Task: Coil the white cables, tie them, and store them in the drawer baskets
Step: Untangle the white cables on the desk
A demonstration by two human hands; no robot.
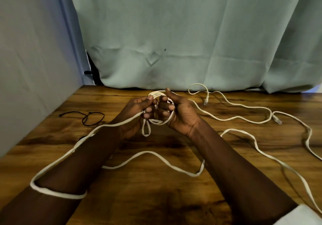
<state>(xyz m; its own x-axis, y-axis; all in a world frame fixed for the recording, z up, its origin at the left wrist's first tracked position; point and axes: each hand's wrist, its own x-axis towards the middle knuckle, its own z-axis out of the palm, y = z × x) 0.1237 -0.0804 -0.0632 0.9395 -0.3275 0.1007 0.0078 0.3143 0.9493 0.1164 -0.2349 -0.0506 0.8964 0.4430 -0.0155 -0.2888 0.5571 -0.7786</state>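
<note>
A small coil of flat white cable (156,95) is held up over the wooden table (156,190) between both hands. My left hand (137,115) pinches the coil's left side with thumb and fingers, and a short loop hangs below it. My right hand (176,111) curls its fingers through the coil's right side. The cable's loose length (149,153) trails from my left hand, lies across my left forearm and snakes over the table. A second white cable (244,105) with clear plugs lies at the right rear.
A thin black cord tie (90,117) lies on the table at the left. A pale green curtain (174,33) hangs behind the table and a grey wall (31,68) bounds the left side. A white sleeve edge (299,216) shows bottom right.
</note>
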